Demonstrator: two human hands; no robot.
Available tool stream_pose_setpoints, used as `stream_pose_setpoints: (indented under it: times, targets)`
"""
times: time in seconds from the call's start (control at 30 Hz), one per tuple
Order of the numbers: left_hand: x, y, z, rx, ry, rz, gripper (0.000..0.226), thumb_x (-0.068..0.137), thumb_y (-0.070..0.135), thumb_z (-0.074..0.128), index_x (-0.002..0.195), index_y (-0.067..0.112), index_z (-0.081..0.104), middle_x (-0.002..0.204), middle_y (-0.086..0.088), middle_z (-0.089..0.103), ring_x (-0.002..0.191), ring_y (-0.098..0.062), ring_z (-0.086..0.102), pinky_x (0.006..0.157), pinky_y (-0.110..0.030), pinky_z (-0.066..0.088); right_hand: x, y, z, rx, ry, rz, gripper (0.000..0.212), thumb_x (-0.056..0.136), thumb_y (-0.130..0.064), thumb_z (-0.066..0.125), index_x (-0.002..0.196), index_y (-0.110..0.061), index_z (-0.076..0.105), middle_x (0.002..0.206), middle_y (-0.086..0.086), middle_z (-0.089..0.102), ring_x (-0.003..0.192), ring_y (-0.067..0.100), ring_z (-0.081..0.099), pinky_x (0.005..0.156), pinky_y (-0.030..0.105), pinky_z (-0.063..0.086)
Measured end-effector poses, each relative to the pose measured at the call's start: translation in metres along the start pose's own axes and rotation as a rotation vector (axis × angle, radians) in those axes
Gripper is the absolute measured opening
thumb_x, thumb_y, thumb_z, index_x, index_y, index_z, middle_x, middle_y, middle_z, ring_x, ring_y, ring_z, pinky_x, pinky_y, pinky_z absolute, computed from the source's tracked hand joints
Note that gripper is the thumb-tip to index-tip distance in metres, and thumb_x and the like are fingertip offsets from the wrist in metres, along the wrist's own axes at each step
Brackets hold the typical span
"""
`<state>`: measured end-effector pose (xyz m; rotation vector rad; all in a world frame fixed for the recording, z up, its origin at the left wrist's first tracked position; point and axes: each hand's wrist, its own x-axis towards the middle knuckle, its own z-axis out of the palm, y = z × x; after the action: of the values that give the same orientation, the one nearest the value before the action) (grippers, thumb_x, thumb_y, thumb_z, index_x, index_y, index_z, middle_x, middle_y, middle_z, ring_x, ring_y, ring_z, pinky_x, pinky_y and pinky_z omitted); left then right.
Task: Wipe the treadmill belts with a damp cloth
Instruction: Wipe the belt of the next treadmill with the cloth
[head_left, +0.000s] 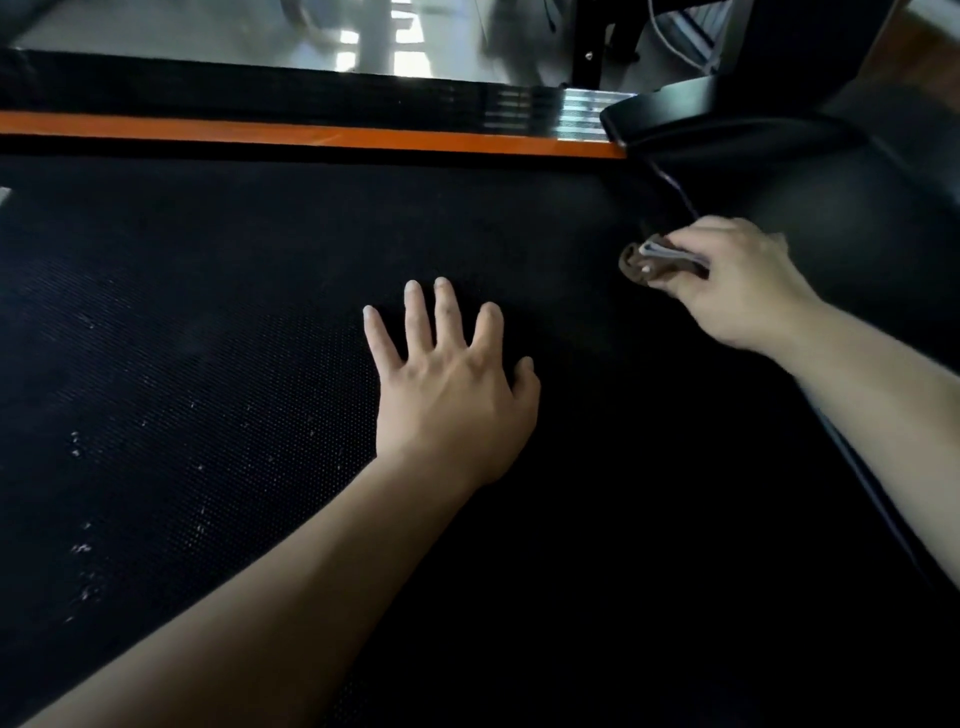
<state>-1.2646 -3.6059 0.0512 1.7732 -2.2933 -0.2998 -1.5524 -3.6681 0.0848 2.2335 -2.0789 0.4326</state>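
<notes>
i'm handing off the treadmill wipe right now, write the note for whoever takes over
Left hand: rests flat on the treadmill belt, fingers spread, holding nothing.
Right hand: holds the bunched brown cloth at the belt's far right, beside the black motor cover.
Done: cannot tell how much is wiped.
Left: white specks show on the belt's left part; wipe there.

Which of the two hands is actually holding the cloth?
The right hand, which grips the bunched brown cloth; the left hand holds nothing and lies flat, fingers spread, on the belt.
</notes>
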Motion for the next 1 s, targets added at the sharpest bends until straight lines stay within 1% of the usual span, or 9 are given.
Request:
stream_pose_setpoints:
  times: [0.13, 0.33, 0.4, 0.5, 0.6, 0.67, 0.77, 0.93, 1.0]
  targets:
    - [-0.001, 0.002, -0.001, -0.005, -0.005, 0.007, 0.056, 0.101, 0.056, 0.029, 0.146, 0.023, 0.033, 0.171, -0.021, 0.007, 0.158, -0.04, -0.007, 0.122, -0.068, -0.006, 0.029, -0.003, 0.012, -0.033, 0.094, 0.061, 0.017, 0.094, -0.031, 0.066, 0.107, -0.02, 0.069, 0.111, 0.002, 0.06, 0.111, 0.034, 0.052, 0.087, 0.04, 0.027]
    - [-0.001, 0.002, 0.0, 0.015, -0.004, 0.009, 0.056, 0.102, 0.056, 0.029, 0.147, 0.024, 0.032, 0.171, -0.02, 0.006, 0.158, -0.039, -0.008, 0.122, -0.068, -0.006, 0.112, -0.024, 0.033, -0.119, 0.098, 0.437, 0.035, 0.097, -0.046, 0.057, 0.119, -0.02, 0.065, 0.126, 0.011, 0.061, 0.122, 0.036, 0.052, 0.099, 0.047, 0.034]
    - [-0.002, 0.002, -0.001, 0.015, -0.014, 0.011, 0.055, 0.102, 0.056, 0.028, 0.145, 0.023, 0.032, 0.171, -0.021, 0.006, 0.158, -0.04, -0.008, 0.122, -0.068, -0.006, 0.097, -0.04, 0.034, -0.103, 0.104, 0.331, 0.036, 0.096, -0.05, 0.057, 0.113, -0.019, 0.067, 0.119, 0.009, 0.062, 0.118, 0.035, 0.054, 0.097, 0.046, 0.036]
    - [0.0, 0.002, -0.002, 0.014, -0.015, 0.007, 0.054, 0.102, 0.056, 0.029, 0.144, 0.023, 0.034, 0.171, -0.021, 0.007, 0.158, -0.04, -0.008, 0.122, -0.068, -0.006, 0.056, -0.05, 0.029, 0.062, 0.034, 0.037, 0.031, 0.092, -0.05, 0.063, 0.088, -0.019, 0.061, 0.094, 0.001, 0.058, 0.095, 0.029, 0.06, 0.086, 0.044, 0.044]
    - [0.0, 0.001, -0.002, -0.011, -0.018, 0.008, 0.055, 0.102, 0.056, 0.03, 0.145, 0.023, 0.034, 0.171, -0.02, 0.007, 0.158, -0.039, -0.007, 0.122, -0.067, -0.006, 0.032, -0.039, 0.021, 0.03, -0.012, -0.169, 0.028, 0.092, -0.045, 0.066, 0.087, -0.017, 0.061, 0.091, 0.0, 0.057, 0.089, 0.027, 0.057, 0.08, 0.04, 0.038]
    - [0.0, 0.0, -0.002, -0.018, -0.014, 0.014, 0.056, 0.101, 0.056, 0.031, 0.146, 0.023, 0.035, 0.171, -0.021, 0.008, 0.158, -0.039, -0.007, 0.122, -0.067, -0.006, 0.042, -0.021, 0.017, -0.116, 0.034, -0.171, 0.033, 0.092, -0.047, 0.062, 0.098, -0.015, 0.067, 0.1, 0.007, 0.062, 0.099, 0.034, 0.056, 0.083, 0.043, 0.035]
    - [0.0, 0.0, -0.001, -0.028, 0.003, 0.017, 0.053, 0.101, 0.056, 0.033, 0.142, 0.023, 0.039, 0.17, -0.021, 0.011, 0.158, -0.04, -0.004, 0.122, -0.067, -0.005, 0.053, 0.0, 0.01, -0.199, 0.079, -0.009, 0.033, 0.096, -0.044, 0.061, 0.107, -0.014, 0.067, 0.109, 0.01, 0.062, 0.109, 0.036, 0.052, 0.088, 0.044, 0.032]
    - [0.001, 0.0, -0.004, -0.039, -0.029, 0.007, 0.049, 0.102, 0.055, 0.034, 0.139, 0.022, 0.042, 0.17, -0.021, 0.009, 0.158, -0.04, -0.006, 0.122, -0.068, -0.006, 0.012, -0.014, 0.006, -0.084, 0.004, 0.029, 0.029, 0.097, -0.045, 0.058, 0.098, -0.017, 0.063, 0.101, -0.004, 0.054, 0.106, 0.027, 0.052, 0.089, 0.04, 0.028]
    - [0.0, -0.001, -0.005, -0.04, -0.06, 0.013, 0.051, 0.103, 0.055, 0.034, 0.142, 0.022, 0.041, 0.171, -0.021, 0.007, 0.158, -0.04, -0.007, 0.122, -0.067, -0.007, -0.03, -0.019, -0.002, -0.073, -0.027, -0.012, 0.034, 0.095, -0.051, 0.055, 0.093, -0.018, 0.061, 0.097, -0.004, 0.055, 0.101, 0.026, 0.056, 0.087, 0.042, 0.034]
